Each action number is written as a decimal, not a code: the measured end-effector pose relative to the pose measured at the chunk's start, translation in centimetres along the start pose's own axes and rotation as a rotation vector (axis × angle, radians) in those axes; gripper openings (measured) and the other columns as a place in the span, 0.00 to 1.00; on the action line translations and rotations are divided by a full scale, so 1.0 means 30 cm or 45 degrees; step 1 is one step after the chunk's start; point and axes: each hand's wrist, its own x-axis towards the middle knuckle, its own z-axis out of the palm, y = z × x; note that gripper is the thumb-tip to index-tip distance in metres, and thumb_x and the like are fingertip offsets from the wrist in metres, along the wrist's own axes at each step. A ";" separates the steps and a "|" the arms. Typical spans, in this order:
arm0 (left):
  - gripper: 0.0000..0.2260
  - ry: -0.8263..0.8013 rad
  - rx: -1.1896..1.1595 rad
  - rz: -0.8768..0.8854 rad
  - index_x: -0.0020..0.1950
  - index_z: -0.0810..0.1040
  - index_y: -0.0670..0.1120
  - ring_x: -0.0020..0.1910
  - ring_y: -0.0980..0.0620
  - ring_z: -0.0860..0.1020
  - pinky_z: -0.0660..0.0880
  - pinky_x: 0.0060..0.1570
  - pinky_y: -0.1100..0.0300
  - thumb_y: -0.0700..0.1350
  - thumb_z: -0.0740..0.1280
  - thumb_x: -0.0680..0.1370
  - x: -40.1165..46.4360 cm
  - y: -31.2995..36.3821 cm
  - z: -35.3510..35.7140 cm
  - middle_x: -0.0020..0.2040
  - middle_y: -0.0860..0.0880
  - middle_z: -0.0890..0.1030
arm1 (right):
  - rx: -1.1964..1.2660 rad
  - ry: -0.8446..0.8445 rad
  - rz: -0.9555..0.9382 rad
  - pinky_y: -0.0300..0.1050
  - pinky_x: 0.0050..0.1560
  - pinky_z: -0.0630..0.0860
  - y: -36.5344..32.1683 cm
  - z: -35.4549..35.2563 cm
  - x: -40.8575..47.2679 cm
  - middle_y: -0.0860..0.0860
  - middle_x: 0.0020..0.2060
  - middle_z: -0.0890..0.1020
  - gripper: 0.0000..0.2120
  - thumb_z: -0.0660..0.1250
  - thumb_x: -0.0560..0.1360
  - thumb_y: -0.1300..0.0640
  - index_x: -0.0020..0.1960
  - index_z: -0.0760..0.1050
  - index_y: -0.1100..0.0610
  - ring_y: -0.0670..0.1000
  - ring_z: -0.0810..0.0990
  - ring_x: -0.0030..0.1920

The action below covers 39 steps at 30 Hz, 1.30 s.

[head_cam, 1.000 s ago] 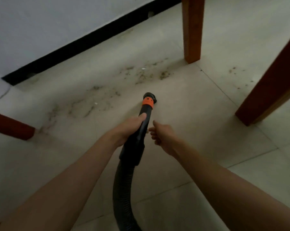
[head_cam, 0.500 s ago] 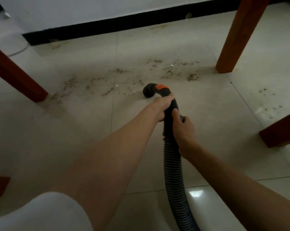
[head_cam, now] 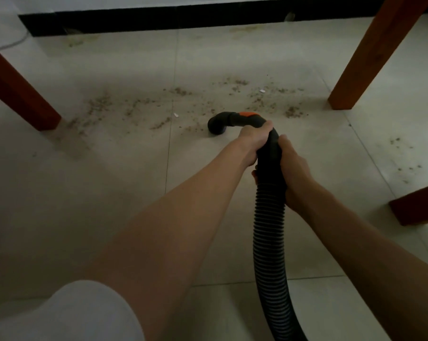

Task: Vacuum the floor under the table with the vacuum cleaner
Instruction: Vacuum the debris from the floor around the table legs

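A black ribbed vacuum hose [head_cam: 269, 230] runs up from the bottom edge to a curved black nozzle [head_cam: 218, 124] with an orange band, its mouth down on the pale tiled floor [head_cam: 109, 193]. My left hand [head_cam: 256, 140] grips the handle just behind the orange band. My right hand [head_cam: 293, 168] grips the hose right below it. Brown dirt and crumbs [head_cam: 232, 99] lie scattered in a strip across the floor beyond and beside the nozzle, with more dirt at the right [head_cam: 405, 158].
Three reddish wooden table legs stand around: far right [head_cam: 370, 57], left [head_cam: 18, 92] and near right [head_cam: 419, 205]. A black skirting board [head_cam: 158, 18] runs along the white wall at the back. Two small white scraps lie among the dirt.
My right hand, which was free beside the hose a second ago, now grips it below my left hand. The view has swung left and the nozzle now points left, mouth on the floor.
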 end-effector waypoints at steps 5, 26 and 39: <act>0.24 0.029 0.006 0.011 0.71 0.64 0.36 0.60 0.41 0.75 0.72 0.62 0.49 0.50 0.61 0.80 0.020 0.000 -0.054 0.64 0.40 0.74 | -0.032 -0.042 0.034 0.48 0.32 0.76 0.004 0.049 0.008 0.60 0.34 0.81 0.21 0.59 0.79 0.44 0.45 0.75 0.62 0.56 0.79 0.29; 0.22 0.116 -0.037 0.003 0.70 0.65 0.37 0.60 0.41 0.75 0.73 0.61 0.51 0.48 0.60 0.81 -0.007 0.013 -0.208 0.64 0.40 0.74 | -0.019 -0.161 0.130 0.46 0.29 0.75 0.037 0.192 -0.002 0.59 0.37 0.80 0.24 0.58 0.79 0.42 0.53 0.76 0.64 0.55 0.79 0.28; 0.22 0.200 0.004 0.023 0.69 0.66 0.36 0.60 0.42 0.75 0.72 0.62 0.52 0.49 0.59 0.81 -0.030 -0.003 -0.298 0.64 0.40 0.74 | -0.134 -0.206 0.102 0.47 0.31 0.76 0.057 0.257 -0.049 0.59 0.34 0.80 0.22 0.58 0.80 0.43 0.49 0.75 0.63 0.56 0.79 0.29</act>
